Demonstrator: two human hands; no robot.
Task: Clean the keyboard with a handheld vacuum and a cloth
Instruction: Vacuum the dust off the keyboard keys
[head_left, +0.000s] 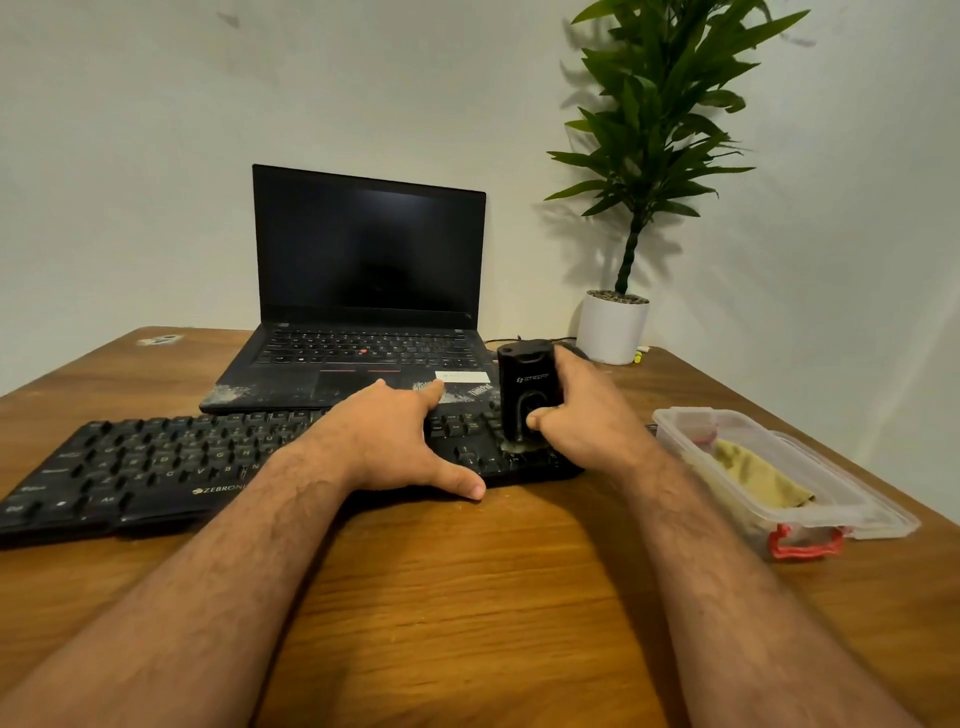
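A black keyboard (156, 462) lies across the wooden table (467, 597), slanting from near left to far right. My left hand (400, 441) rests flat on its right half, fingers spread, thumb on the table at its front edge. My right hand (587, 415) grips a small black handheld vacuum (524, 384), held upright with its nozzle down on the keyboard's right end. A yellowish cloth (753, 478) lies inside a clear plastic box (831, 483) to the right.
An open black laptop (363, 291) with a dark screen stands just behind the keyboard. A potted plant in a white pot (613, 327) sits at the back right, near the wall. The box's red latch (805, 543) faces me.
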